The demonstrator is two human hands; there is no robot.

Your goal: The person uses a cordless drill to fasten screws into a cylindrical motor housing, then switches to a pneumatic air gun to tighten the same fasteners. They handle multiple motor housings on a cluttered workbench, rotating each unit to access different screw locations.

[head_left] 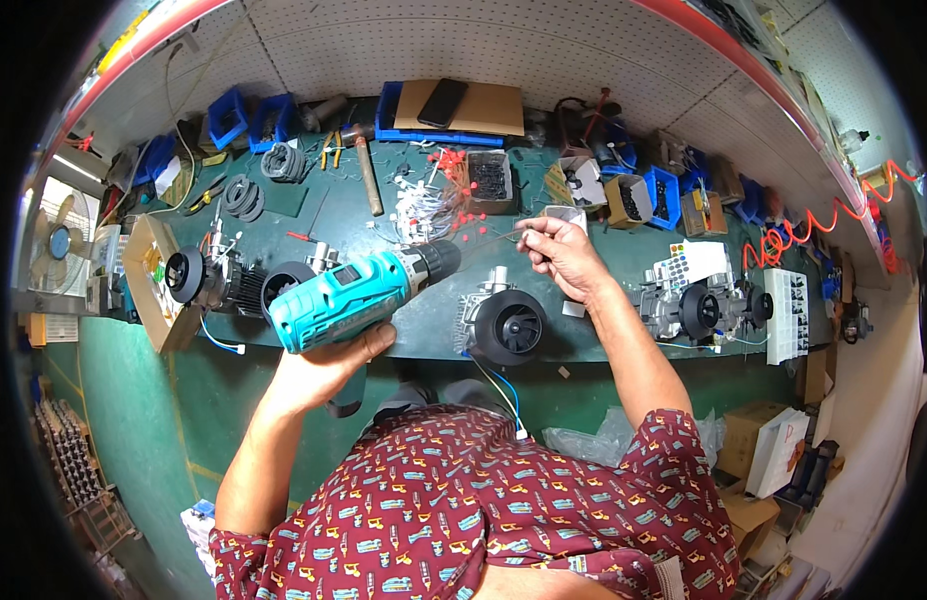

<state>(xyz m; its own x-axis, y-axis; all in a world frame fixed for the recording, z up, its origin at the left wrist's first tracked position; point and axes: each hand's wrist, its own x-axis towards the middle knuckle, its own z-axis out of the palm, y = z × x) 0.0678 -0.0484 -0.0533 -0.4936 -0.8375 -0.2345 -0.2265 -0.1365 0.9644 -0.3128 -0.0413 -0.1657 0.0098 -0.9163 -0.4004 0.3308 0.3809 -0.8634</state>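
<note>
My left hand (328, 372) is wrapped round the handle of a teal cordless drill (348, 295), raised over the bench's near edge. A long thin bit (491, 243) runs from its black chuck (443, 260) toward my right hand (565, 258). The fingers of that hand are pinched together at the bit's far end; whether a small part sits between them cannot be made out. Below the bit stands a motor unit with a round black fan housing (509, 328), its blue and white wires (511, 405) hanging over the edge.
More motor units (218, 280) stand at the left and others (698, 308) at the right. A hammer (368, 175), white cable ties (423, 212), red caps (449, 165) and blue bins (663, 198) lie farther back. A coiled orange air hose (818, 225) hangs at the right.
</note>
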